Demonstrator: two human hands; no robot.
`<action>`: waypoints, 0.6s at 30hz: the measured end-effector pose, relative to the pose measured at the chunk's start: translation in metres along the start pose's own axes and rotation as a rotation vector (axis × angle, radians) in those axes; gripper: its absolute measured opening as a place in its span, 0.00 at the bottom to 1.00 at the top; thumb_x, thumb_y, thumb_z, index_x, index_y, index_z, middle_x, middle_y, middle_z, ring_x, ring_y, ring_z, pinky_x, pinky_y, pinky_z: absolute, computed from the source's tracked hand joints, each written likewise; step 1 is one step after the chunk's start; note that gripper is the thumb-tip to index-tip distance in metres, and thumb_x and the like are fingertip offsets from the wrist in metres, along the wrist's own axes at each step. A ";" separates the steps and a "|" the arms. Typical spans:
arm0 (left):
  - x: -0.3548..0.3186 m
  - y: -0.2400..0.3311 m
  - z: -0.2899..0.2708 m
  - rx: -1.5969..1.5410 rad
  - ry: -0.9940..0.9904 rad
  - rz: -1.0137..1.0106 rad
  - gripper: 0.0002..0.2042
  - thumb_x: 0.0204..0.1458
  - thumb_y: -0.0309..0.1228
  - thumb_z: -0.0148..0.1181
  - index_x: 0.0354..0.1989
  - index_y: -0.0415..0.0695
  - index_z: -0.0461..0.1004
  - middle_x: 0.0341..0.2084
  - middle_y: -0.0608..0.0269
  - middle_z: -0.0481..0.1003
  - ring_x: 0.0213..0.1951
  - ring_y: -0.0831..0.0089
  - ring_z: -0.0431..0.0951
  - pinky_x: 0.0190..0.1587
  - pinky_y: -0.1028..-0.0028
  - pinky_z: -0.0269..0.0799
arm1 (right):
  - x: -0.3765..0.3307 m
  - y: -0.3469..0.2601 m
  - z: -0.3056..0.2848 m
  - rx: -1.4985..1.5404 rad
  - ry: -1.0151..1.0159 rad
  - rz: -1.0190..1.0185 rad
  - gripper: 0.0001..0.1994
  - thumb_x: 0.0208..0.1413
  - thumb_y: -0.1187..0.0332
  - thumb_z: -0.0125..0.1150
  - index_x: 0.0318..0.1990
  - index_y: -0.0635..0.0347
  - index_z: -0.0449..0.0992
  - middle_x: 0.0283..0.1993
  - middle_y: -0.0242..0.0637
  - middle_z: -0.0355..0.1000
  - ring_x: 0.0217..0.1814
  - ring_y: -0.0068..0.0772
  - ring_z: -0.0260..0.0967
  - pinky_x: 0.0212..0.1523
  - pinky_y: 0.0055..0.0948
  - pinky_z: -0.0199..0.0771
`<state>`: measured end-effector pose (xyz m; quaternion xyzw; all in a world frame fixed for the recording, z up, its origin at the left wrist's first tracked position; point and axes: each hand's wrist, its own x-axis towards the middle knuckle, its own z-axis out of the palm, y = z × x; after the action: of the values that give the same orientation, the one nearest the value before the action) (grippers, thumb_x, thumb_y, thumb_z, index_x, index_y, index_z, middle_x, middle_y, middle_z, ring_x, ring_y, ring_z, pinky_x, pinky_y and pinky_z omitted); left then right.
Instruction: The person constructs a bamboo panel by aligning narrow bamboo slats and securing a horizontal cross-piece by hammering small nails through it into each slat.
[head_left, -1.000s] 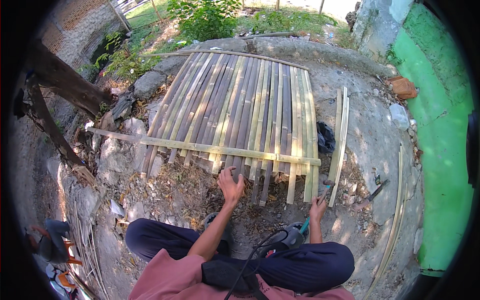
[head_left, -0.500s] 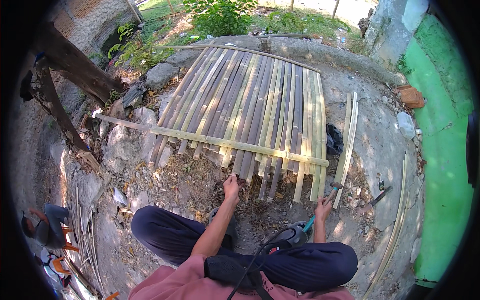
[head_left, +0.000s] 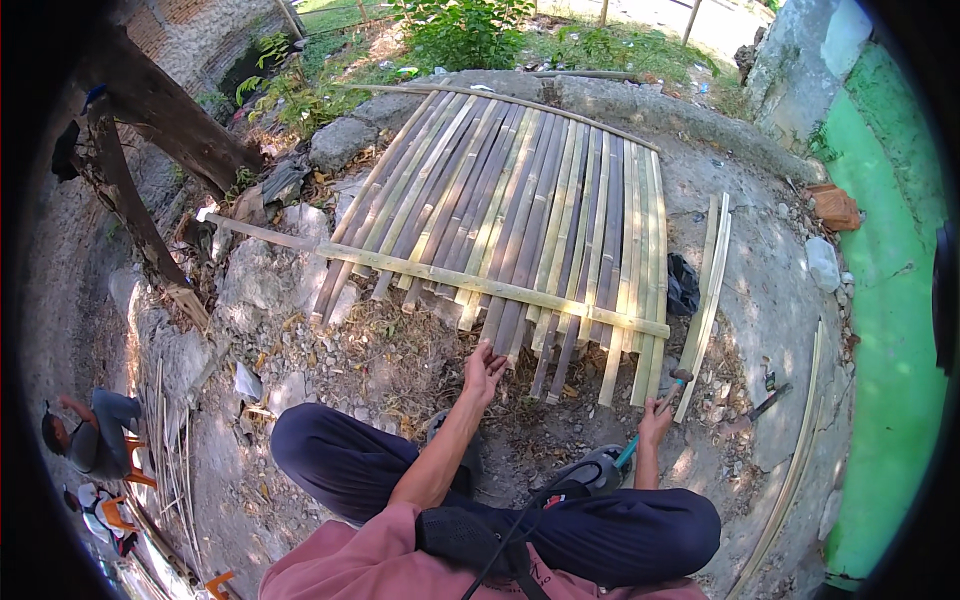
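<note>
A panel of bamboo slats (head_left: 540, 200) lies on the ground before me, its slats side by side with uneven near ends. One pale bamboo strip (head_left: 480, 283) crosses over them near my side, and a thin bamboo strip (head_left: 560, 112) runs along the far ends. My left hand (head_left: 484, 370) is at the near end of a middle slat, palm partly up, fingers apart, fingertips close to or touching that end. Off to the right, my right hand (head_left: 654, 424) is closed around a hammer (head_left: 627, 453) with a teal handle, its head up beside the rightmost slats.
Loose bamboo strips (head_left: 709, 300) and a black plastic bag (head_left: 682, 285) lie right of the panel. Farther right are a blade-like tool (head_left: 768, 402), longer strips (head_left: 795, 465) and a green wall (head_left: 885, 330). Tree trunks (head_left: 165, 125) stand left; a seated person (head_left: 85, 430) is at far left.
My left hand has loosened from the slat end and its fingers have spread. The right hand keeps the hammer in about the same place. The whole view has shifted slightly.
</note>
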<state>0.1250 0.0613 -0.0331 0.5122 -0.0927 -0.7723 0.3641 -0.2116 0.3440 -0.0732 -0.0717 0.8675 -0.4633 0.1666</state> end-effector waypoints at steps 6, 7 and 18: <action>0.010 -0.001 0.015 0.021 0.013 -0.044 0.35 0.65 0.60 0.65 0.65 0.41 0.70 0.55 0.60 0.75 0.58 0.63 0.75 0.67 0.55 0.69 | -0.003 -0.008 -0.003 -0.002 0.000 -0.002 0.13 0.69 0.63 0.70 0.41 0.63 0.72 0.36 0.37 0.72 0.38 0.36 0.69 0.44 0.42 0.73; 0.013 0.000 0.014 0.027 0.024 -0.055 0.37 0.65 0.61 0.65 0.67 0.41 0.69 0.56 0.59 0.76 0.58 0.62 0.76 0.66 0.56 0.70 | -0.003 -0.008 -0.001 0.006 0.003 -0.011 0.13 0.69 0.63 0.70 0.42 0.63 0.72 0.36 0.37 0.72 0.38 0.36 0.70 0.44 0.42 0.73; 0.029 -0.004 0.005 0.246 0.011 -0.013 0.44 0.70 0.60 0.58 0.74 0.28 0.60 0.61 0.43 0.76 0.57 0.54 0.81 0.58 0.55 0.78 | -0.003 -0.069 -0.033 -0.347 0.338 -0.528 0.17 0.74 0.59 0.59 0.47 0.69 0.77 0.40 0.56 0.74 0.41 0.58 0.73 0.44 0.56 0.69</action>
<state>0.1131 0.0437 -0.0539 0.5580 -0.1814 -0.7546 0.2939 -0.2226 0.3320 0.0020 -0.2429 0.9001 -0.3414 -0.1192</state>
